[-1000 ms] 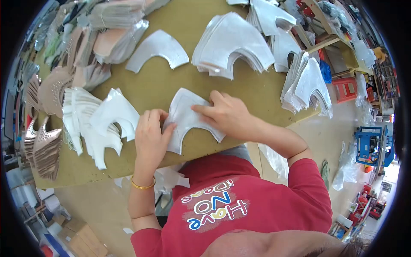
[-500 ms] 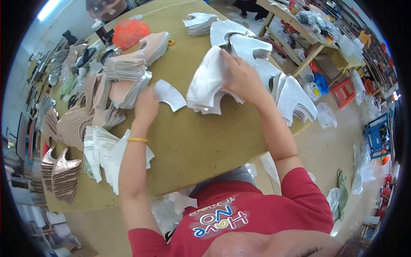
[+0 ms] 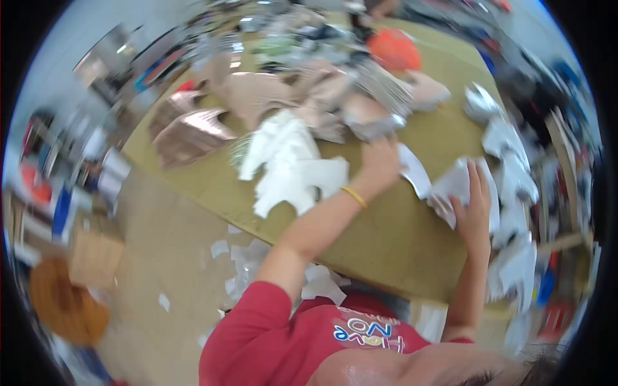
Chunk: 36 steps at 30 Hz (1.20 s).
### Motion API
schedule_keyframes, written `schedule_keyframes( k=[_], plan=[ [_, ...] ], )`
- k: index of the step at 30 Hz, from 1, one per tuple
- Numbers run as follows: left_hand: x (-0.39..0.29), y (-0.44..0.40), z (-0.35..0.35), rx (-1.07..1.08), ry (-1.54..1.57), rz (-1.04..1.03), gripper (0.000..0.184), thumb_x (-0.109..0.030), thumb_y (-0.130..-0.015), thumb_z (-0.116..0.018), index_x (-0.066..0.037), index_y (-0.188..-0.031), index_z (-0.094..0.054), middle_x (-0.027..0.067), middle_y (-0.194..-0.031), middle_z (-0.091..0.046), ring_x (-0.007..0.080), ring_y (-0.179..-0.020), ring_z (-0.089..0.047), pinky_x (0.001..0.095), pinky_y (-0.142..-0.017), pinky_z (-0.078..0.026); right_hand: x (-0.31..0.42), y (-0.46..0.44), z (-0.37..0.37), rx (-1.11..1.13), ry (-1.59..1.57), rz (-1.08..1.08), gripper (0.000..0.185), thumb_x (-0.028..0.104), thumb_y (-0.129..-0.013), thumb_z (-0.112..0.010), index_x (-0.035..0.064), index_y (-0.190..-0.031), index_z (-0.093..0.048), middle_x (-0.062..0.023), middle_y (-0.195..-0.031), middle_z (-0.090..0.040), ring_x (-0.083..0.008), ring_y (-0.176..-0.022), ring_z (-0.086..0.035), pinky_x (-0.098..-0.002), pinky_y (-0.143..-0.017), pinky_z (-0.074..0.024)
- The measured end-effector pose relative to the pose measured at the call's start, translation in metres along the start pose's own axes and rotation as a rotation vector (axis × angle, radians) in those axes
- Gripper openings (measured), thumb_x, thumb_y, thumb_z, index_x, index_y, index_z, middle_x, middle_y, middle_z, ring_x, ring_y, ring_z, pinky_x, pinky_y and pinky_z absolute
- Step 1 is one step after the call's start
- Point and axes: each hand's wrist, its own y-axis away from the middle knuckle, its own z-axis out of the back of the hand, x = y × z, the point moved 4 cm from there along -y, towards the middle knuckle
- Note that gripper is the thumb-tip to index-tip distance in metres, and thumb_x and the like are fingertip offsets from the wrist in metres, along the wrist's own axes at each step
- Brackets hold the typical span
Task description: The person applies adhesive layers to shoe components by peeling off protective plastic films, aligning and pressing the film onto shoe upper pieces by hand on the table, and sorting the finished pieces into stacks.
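- White curved piece (image 3: 415,172), head view: laid flat on table, just beside left hand (image 3: 383,162).
- Left hand: fingers blurred, reached to piece's near end; whether it is pinched cannot be told.
- Right hand (image 3: 475,202): laid over white stack (image 3: 449,183), thumb spread from fingers; firmness of grip cannot be told.
- Table (image 3: 380,248): olive-brown top, crowded along far and left sides.
- White cut pieces (image 3: 283,172) fanned out left of left hand; metallic brown stack (image 3: 193,135) and beige pieces (image 3: 261,93) placed beyond.
- More white stacks (image 3: 513,177) lined up along table's right edge.
- Orange-red bundle (image 3: 394,49) set at far side; contents cannot be made out.
- Clear wrapping (image 3: 380,127): beige pieces seen inside, beyond left hand.
- Floor (image 3: 164,238): tan, strewn with white scraps (image 3: 248,264) near table edge.
- Cardboard box (image 3: 96,256) stood at left, beside round brown object (image 3: 67,302); box contents cannot be told.
- Room edges: cluttered, motion-blurred; shelving seen at right.
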Motion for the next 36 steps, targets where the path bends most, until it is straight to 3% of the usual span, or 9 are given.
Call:
schedule_keyframes(
  k=[1, 3, 6, 9, 12, 15, 19, 23, 36],
  plan=[
    [-0.001, -0.003, -0.013, 0.196, -0.014, 0.063, 0.085, -0.048, -0.075, -0.08, 0.0, -0.137, -0.048, 0.0199, -0.117, -0.063, 0.0374, -0.12, -0.053, 0.0522, -0.094, -0.043, 0.012, 0.001, -0.004, 0.008, -0.029, 0.03, 0.077, 0.004, -0.077, -0.072, 0.0052, -0.148, -0.041, -0.0272, -0.148, -0.041, -0.0451, -0.134, -0.041, -0.0492, -0.112, -0.0331],
    [0.004, 0.002, -0.025, 0.081, -0.012, -0.049, 0.063, -0.034, -0.079, -0.078, -0.006, -0.13, -0.052, 0.0195, -0.11, -0.064, 0.0367, -0.102, -0.063, 0.0471, -0.085, -0.051, 0.026, 0.007, -0.005, 0.049, -0.075, 0.055, 0.074, 0.003, -0.08, -0.069, 0.0039, -0.148, -0.04, -0.0274, -0.149, -0.039, -0.0451, -0.136, -0.039, -0.0484, -0.113, -0.0321],
    [0.011, -0.002, -0.016, -0.163, 0.284, 0.085, 0.051, -0.017, -0.082, -0.074, -0.012, -0.128, -0.054, 0.0153, -0.106, -0.064, 0.0354, -0.09, -0.066, 0.0416, -0.076, -0.054, 0.037, 0.014, -0.005, 0.094, -0.163, 0.043, 0.074, 0.004, -0.082, -0.068, 0.0037, -0.149, -0.037, -0.027, -0.151, -0.038, -0.0446, -0.138, -0.038, -0.0479, -0.114, -0.0307],
    [0.003, 0.036, 0.069, -0.361, 0.568, -0.173, 0.041, -0.006, -0.083, -0.069, -0.012, -0.122, -0.06, 0.0101, -0.1, -0.063, 0.0334, -0.079, -0.066, 0.0378, -0.069, -0.055, 0.046, 0.022, -0.011, 0.037, -0.262, 0.034, 0.076, 0.004, -0.083, -0.069, 0.0037, -0.151, -0.034, -0.0256, -0.151, -0.037, -0.0423, -0.138, -0.038, -0.0469, -0.114, -0.031],
    [-0.007, 0.086, 0.134, -0.231, 0.693, -0.402, 0.034, -0.006, -0.085, -0.068, -0.01, -0.118, -0.064, 0.0085, -0.097, -0.063, 0.0302, -0.08, -0.066, 0.0373, -0.072, -0.055, 0.058, 0.032, -0.021, 0.037, -0.457, -0.03, 0.077, 0.004, -0.083, -0.071, 0.0036, -0.151, -0.033, -0.0232, -0.147, -0.042, -0.0373, -0.135, -0.044, -0.0443, -0.11, -0.0359],
    [-0.007, 0.127, 0.144, 0.048, 0.95, -0.331, 0.031, -0.007, -0.087, -0.067, -0.009, -0.118, -0.067, 0.0097, -0.1, -0.064, 0.0249, -0.083, -0.068, 0.0343, -0.074, -0.055, 0.064, 0.048, -0.037, 0.276, -0.734, -0.152, 0.075, 0.006, -0.083, -0.072, 0.0028, -0.149, -0.036, -0.0193, -0.133, -0.055, -0.0298, -0.122, -0.055, -0.0399, -0.103, -0.0431],
    [0.032, 0.159, 0.122, 0.074, 0.791, 0.02, 0.029, -0.01, -0.089, -0.067, -0.006, -0.118, -0.067, 0.0101, -0.1, -0.068, 0.0187, -0.083, -0.067, 0.0324, -0.076, -0.054, 0.061, 0.075, -0.059, 0.425, -0.555, -0.23, 0.069, 0.012, -0.083, -0.073, 0.0019, -0.144, -0.042, -0.0185, -0.114, -0.064, -0.0317, -0.104, -0.065, -0.0382, -0.09, -0.051],
    [0.094, 0.149, 0.12, -0.111, 0.564, 0.271, 0.02, -0.011, -0.085, -0.071, -0.006, -0.104, -0.07, 0.0101, -0.083, -0.065, 0.0254, -0.079, -0.063, 0.037, -0.074, -0.051, 0.05, 0.091, -0.066, 0.325, -0.22, -0.145, 0.07, 0.016, -0.08, -0.075, 0.0017, -0.142, -0.044, -0.0201, -0.107, -0.063, -0.0373, -0.095, -0.063, -0.042, -0.08, -0.0521],
    [0.109, 0.068, 0.06, -0.108, 0.045, -0.063, 0.033, -0.023, -0.075, -0.08, -0.01, -0.104, -0.07, 0.0122, -0.102, -0.063, 0.0336, -0.101, -0.058, 0.0448, -0.089, -0.046, 0.048, 0.092, -0.062, 0.215, -0.107, -0.093, 0.064, 0.021, -0.075, -0.078, 0.0026, -0.131, -0.055, -0.0161, -0.097, -0.061, -0.0339, -0.096, -0.058, -0.0421, -0.082, -0.0506]
  ],
)
